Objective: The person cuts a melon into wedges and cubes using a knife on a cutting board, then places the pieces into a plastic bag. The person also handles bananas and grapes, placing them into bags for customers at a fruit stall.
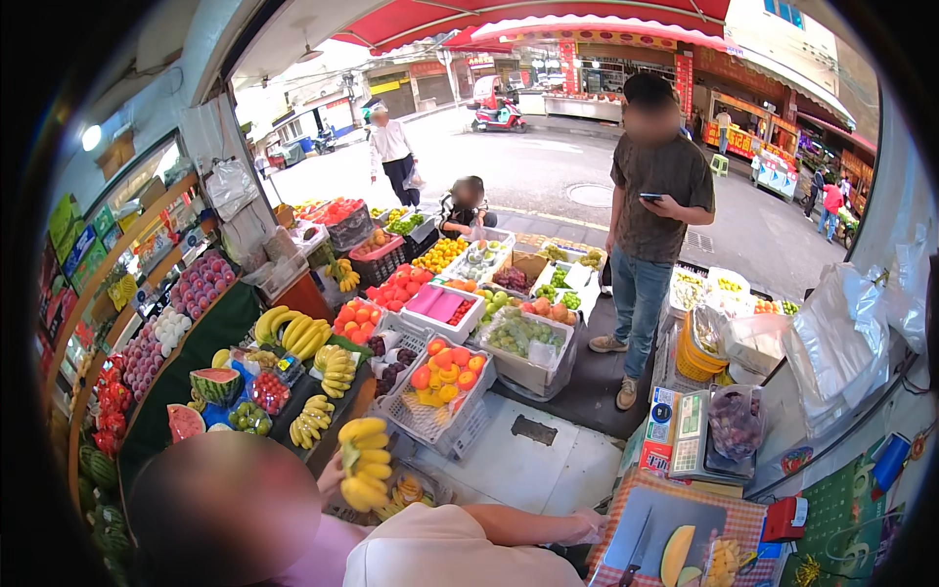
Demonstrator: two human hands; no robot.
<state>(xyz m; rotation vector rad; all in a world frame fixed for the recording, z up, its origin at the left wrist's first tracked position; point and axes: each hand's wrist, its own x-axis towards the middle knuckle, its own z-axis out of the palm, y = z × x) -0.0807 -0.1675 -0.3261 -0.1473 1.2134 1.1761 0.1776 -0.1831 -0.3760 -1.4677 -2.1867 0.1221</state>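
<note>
My left hand point(587, 527), in a clear plastic glove, reaches from a white sleeve to the near left edge of a checked cloth point(612, 506). Its fingers are too unclear to tell whether they hold anything. My right hand is out of view. Beside the glove lies a grey cutting board point(664, 513) with a knife point(640, 547), a yellow-orange melon wedge point(676, 555) and a clear container of cut fruit point(725, 563). At the left, close by, a person in pink holds a bunch of bananas point(364, 464) in one hand.
Fruit crates point(440, 396) and a banana display point(312, 422) stand ahead and left. A scale point(689, 440) bears bagged dark fruit point(736, 423) at the right. Near the crates a person point(649, 191) stands with a phone; another point(462, 209) crouches, and one point(392, 150) stands in the street.
</note>
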